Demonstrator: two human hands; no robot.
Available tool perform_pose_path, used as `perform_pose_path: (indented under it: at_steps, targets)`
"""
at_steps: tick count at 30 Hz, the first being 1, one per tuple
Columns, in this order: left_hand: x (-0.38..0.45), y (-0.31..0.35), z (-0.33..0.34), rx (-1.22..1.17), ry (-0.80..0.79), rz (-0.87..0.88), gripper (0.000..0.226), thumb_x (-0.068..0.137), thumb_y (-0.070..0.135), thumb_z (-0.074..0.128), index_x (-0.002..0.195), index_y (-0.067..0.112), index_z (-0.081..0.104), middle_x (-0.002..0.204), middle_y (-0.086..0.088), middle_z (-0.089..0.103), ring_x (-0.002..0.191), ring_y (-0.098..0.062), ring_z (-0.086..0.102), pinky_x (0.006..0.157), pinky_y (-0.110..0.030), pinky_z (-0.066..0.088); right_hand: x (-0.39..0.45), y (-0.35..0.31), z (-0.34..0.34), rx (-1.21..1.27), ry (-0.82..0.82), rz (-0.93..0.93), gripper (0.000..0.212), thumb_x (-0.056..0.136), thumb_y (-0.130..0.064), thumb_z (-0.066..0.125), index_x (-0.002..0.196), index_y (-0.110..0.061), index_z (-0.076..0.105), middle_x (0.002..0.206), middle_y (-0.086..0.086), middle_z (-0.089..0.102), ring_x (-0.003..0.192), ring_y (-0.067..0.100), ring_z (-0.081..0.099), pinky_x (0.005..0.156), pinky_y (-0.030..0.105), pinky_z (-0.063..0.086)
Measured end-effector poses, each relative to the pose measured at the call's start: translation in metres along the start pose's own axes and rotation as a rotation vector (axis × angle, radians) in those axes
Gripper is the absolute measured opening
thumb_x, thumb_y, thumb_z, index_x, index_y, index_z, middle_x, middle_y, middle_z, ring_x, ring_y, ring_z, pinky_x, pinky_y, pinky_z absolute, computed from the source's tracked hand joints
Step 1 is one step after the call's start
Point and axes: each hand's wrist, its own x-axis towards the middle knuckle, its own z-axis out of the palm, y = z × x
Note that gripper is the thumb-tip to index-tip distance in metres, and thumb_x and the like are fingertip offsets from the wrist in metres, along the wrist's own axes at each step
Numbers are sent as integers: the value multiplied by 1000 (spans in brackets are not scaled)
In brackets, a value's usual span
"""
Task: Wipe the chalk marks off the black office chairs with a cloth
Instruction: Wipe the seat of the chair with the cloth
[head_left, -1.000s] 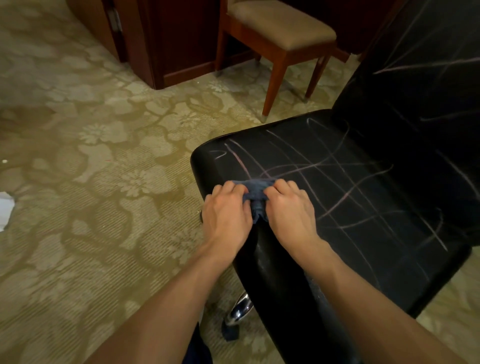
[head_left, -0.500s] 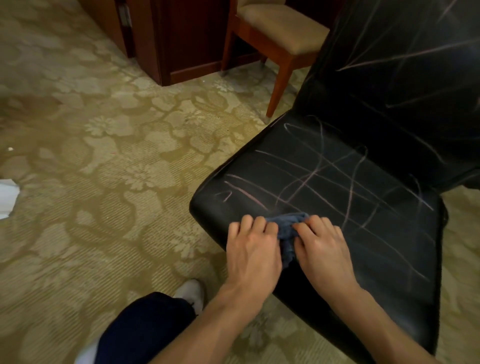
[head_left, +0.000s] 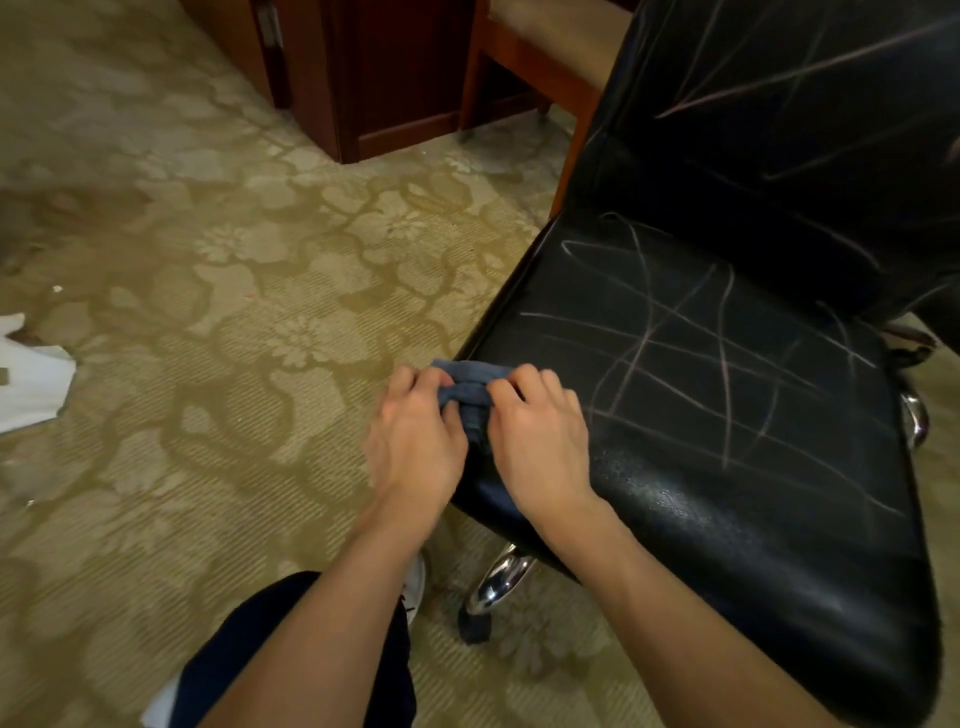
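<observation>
Hands met at the near left corner of the black office chair (head_left: 727, 415): left hand (head_left: 415, 441) and right hand (head_left: 535, 441) both pinched a bunched blue cloth (head_left: 470, 387), mostly hidden beneath their fingers. Chalk marks (head_left: 675, 353) crossed the seat; the backrest ran out of view.

Cloth (head_left: 470, 387) largely concealed beneath left hand (head_left: 415, 441) and right hand (head_left: 540, 441); fingertips not discernible. Office chair (head_left: 727, 415) backrest cut off at upper and right edges. White paper (head_left: 31, 379) cropped at left edge
</observation>
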Motion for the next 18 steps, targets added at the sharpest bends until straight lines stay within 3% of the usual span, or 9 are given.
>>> perform_pose_path:
  at_steps: [2, 6, 9, 12, 15, 18]
  targets:
    - [-10, 2, 1, -46, 6, 0, 21, 93, 17, 62, 114, 19, 62, 113, -1, 54, 96, -26, 60, 75, -32, 39, -12, 3, -4, -2, -24, 31, 8, 83, -18, 56, 83, -15, 64, 87, 5, 58, 82, 27, 56, 66, 39, 43]
    - [-34, 6, 4, -89, -1, 1, 17, 94, 16, 60, 111, 20, 60, 115, 2, 52, 90, -23, 62, 75, -30, 38, -32, -1, -12, 29, -51, 124, 16, 85, -21, 49, 89, -15, 64, 94, 4, 60, 87, 25, 57, 71, 39, 47]
    - [-46, 5, 3, -89, -17, 12, 18, 94, 13, 61, 111, 18, 61, 112, 2, 52, 89, -20, 61, 75, -27, 37, -42, -4, -15, 27, -57, 151, 10, 81, -19, 65, 91, -17, 66, 95, 3, 61, 88, 23, 58, 73, 38, 47]
    - [-63, 3, 1, -72, -45, 36, 19, 91, 11, 64, 109, 17, 62, 109, 2, 54, 84, -21, 63, 71, -31, 46, -62, 0, -20, 30, -63, 152, 16, 77, -17, 72, 92, -16, 67, 94, 2, 62, 86, 23, 58, 72, 38, 49]
    - [-86, 5, 3, -59, -63, 103, 24, 83, 11, 74, 104, 20, 65, 101, 5, 58, 71, -15, 63, 58, -25, 42, -84, 3, -25, 45, -43, 203, 27, 71, -11, 81, 95, -13, 69, 94, 4, 63, 84, 24, 59, 69, 39, 51]
    - [-103, 1, 4, -19, -55, 140, 28, 80, 17, 78, 105, 24, 68, 98, 10, 60, 73, -14, 62, 56, -28, 49, -102, 3, -33, 51, -30, 219, 35, 65, -10, 85, 97, -11, 71, 94, 3, 64, 83, 24, 60, 67, 39, 52]
